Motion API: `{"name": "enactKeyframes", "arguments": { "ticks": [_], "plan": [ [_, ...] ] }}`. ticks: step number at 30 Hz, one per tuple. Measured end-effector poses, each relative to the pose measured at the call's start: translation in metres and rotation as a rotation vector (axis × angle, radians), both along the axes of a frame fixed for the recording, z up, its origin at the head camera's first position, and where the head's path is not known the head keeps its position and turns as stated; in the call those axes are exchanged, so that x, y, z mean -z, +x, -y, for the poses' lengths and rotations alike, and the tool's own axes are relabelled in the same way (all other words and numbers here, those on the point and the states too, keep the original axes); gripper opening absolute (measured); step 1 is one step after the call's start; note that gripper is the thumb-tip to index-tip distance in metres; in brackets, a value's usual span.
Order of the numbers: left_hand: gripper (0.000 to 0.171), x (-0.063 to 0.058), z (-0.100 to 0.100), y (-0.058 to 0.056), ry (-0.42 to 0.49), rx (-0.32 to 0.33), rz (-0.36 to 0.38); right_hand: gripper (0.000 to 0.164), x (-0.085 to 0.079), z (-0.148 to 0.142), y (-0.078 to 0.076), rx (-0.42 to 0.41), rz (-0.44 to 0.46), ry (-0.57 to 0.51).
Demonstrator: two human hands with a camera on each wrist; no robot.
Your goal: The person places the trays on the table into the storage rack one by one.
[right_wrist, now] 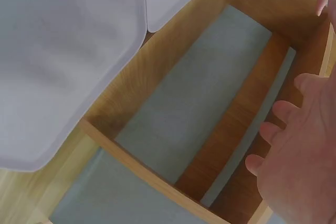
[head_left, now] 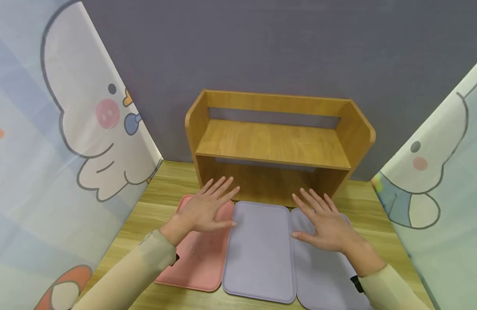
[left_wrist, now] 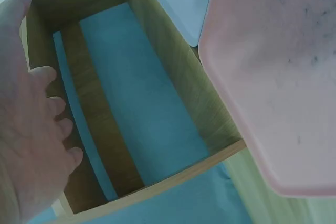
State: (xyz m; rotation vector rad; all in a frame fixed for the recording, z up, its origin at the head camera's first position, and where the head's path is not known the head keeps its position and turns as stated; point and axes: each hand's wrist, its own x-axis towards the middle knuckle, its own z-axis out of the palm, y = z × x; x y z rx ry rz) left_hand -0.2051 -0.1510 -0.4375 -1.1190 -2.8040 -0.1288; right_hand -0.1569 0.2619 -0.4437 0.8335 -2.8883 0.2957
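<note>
My left hand [head_left: 207, 211] is held palm down with fingers spread, over the far part of a pink tray [head_left: 199, 262]. Its fingertips point toward a two-level wooden shelf [head_left: 273, 137]. On the other side, my right hand [head_left: 325, 224] hovers palm down over the right lavender tray [head_left: 319, 275], fingers spread and holding nothing. Between the hands lies another lavender tray [head_left: 261, 254]. In the left wrist view the pink tray [left_wrist: 273, 77] shows small dark marks on its surface. The right wrist view has the right hand's fingers [right_wrist: 283, 111] in front of the shelf [right_wrist: 157, 179].
The trays lie side by side on a wood-grain table [head_left: 160, 189], in front of the shelf. A dark grey panel [head_left: 285, 47] stands behind. Cartoon-printed curtains hang at the left [head_left: 36, 172] and the right [head_left: 447, 202].
</note>
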Motion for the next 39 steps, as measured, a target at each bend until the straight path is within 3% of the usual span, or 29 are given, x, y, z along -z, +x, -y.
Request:
{"name": "enactKeyframes", "arguments": {
  "ticks": [5, 9, 14, 16, 18, 21, 24, 26, 29, 31, 33, 36, 39],
  "plan": [
    [0.076, 0.001, 0.007, -0.001, 0.179, -0.003, -0.059, 0.093, 0.003, -0.009, 0.010, -0.021, -0.081, -0.069],
    [0.066, -0.010, 0.017, -0.009, 0.387, -0.043, -0.198, 0.082, 0.011, -0.025, 0.027, -0.009, -0.128, -0.159],
    [0.059, -0.043, 0.034, -0.035, 0.593, -0.050, -0.419, 0.081, 0.033, -0.056, 0.049, 0.043, -0.081, -0.246],
    [0.058, -0.060, 0.041, -0.049, 0.625, -0.081, -0.499, 0.080, 0.045, -0.072, 0.056, 0.073, -0.064, -0.283],
    [0.058, -0.079, 0.048, -0.062, 0.633, -0.137, -0.528, 0.077, 0.059, -0.091, 0.063, 0.095, -0.070, -0.322],
    [0.063, -0.102, 0.053, -0.080, 0.627, -0.224, -0.472, 0.071, 0.078, -0.123, 0.075, 0.156, -0.005, -0.361],
    [0.067, -0.115, 0.053, -0.095, 0.657, -0.263, -0.306, 0.063, 0.097, -0.157, 0.090, 0.256, 0.138, -0.310],
    [0.068, -0.119, 0.051, -0.103, 0.675, -0.271, -0.189, 0.063, 0.117, -0.179, 0.100, 0.276, 0.183, -0.295],
    [0.067, -0.119, 0.049, -0.112, 0.684, -0.275, -0.048, 0.076, 0.155, -0.209, 0.104, 0.116, 0.165, -0.383],
    [0.066, -0.119, 0.048, -0.116, 0.684, -0.273, 0.002, 0.092, 0.179, -0.224, 0.102, -0.099, 0.130, -0.481],
    [0.065, -0.119, 0.048, -0.118, 0.686, -0.269, 0.022, 0.104, 0.194, -0.233, 0.097, -0.331, 0.205, -0.577],
    [0.064, -0.120, 0.048, -0.122, 0.691, -0.254, 0.010, 0.112, 0.202, -0.237, 0.090, -0.562, 0.383, -0.671],
    [0.062, -0.123, 0.046, -0.126, 0.680, -0.238, -0.014, 0.116, 0.202, -0.235, 0.088, -0.651, 0.510, -0.727]
  ]
}}
